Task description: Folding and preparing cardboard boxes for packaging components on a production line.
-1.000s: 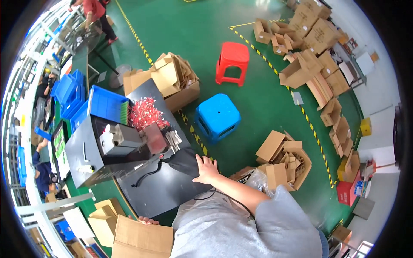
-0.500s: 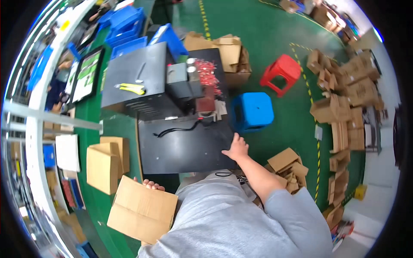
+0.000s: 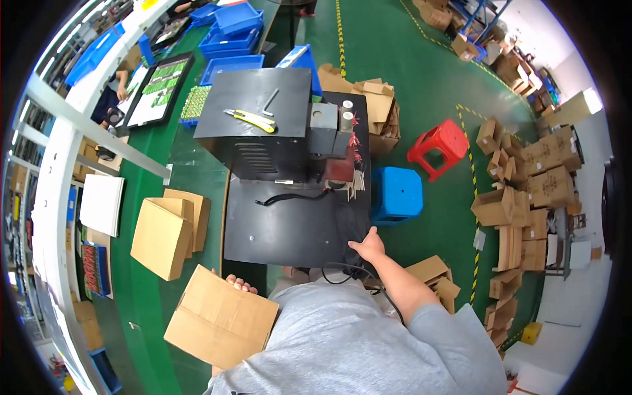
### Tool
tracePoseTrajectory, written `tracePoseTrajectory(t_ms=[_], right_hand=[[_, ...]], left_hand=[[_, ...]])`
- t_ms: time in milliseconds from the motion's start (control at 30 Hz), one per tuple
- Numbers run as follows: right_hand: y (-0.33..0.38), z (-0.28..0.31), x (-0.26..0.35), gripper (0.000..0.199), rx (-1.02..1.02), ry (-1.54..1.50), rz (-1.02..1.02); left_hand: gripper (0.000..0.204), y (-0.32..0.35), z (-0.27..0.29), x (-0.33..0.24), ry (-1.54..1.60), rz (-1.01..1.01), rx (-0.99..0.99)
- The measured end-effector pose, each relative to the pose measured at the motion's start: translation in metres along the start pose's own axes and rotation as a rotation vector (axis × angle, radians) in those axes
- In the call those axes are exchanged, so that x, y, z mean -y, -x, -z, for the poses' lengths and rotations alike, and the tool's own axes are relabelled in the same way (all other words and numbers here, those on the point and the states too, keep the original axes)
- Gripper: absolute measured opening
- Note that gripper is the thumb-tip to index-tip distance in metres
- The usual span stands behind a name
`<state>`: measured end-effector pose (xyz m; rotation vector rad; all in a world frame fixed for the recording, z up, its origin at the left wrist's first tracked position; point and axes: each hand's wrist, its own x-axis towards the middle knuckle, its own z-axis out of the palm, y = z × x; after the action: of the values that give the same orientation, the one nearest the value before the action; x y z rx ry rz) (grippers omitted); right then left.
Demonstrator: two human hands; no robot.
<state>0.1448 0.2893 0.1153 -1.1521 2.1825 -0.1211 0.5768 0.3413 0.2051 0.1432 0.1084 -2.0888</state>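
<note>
My left hand (image 3: 241, 284) holds a closed brown cardboard box (image 3: 220, 317) against my left side. Its fingers curl over the box's far edge; the rest of that hand is hidden. My right hand (image 3: 368, 246) is at the right edge of a black tabletop (image 3: 283, 227), thumb apart from the fingers. Beside it lies dark, crumpled-looking material (image 3: 352, 224) whose kind I cannot make out. A black cable (image 3: 339, 264) loops near my waist. On the tabletop lies a black strap-like cord (image 3: 289, 197), in front of a black metal machine housing (image 3: 260, 155).
A yellow utility knife (image 3: 253, 120) lies on the housing. Cardboard boxes (image 3: 161, 234) stand at the left. Blue (image 3: 398, 191) and red stools (image 3: 440, 146) stand at the right, with flattened cardboard (image 3: 428, 271) nearer me. Stacked cartons (image 3: 550, 158) line the far right.
The view has shifted, so the table and machine sit farther right. My right hand's fingers reach out less over the table edge. Dark material now shows beside it. My left hand keeps the box.
</note>
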Motion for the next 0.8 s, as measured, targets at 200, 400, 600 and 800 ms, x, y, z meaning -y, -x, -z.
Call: tracePoseTrajectory(t_ms=[200, 400, 600, 800], right_hand=[[0.027, 0.018, 0.007, 0.077, 0.094, -0.032, 0.153], [0.044, 0.058, 0.027, 0.072, 0.032, 0.05, 0.318], [0.04, 0.123, 0.032, 0.065, 0.002, 0.125, 0.573], [0.004, 0.186, -0.017, 0.066, 0.177, 0.103, 0.703]], left_hand=[[0.057, -0.004, 0.051, 0.001, 0.016, -0.042, 0.282], [0.045, -0.016, 0.101, 0.013, 0.039, -0.064, 0.437], [0.046, -0.027, 0.108, 0.041, 0.09, -0.142, 0.414], [0.041, -0.036, 0.083, 0.095, -0.007, -0.24, 0.35]])
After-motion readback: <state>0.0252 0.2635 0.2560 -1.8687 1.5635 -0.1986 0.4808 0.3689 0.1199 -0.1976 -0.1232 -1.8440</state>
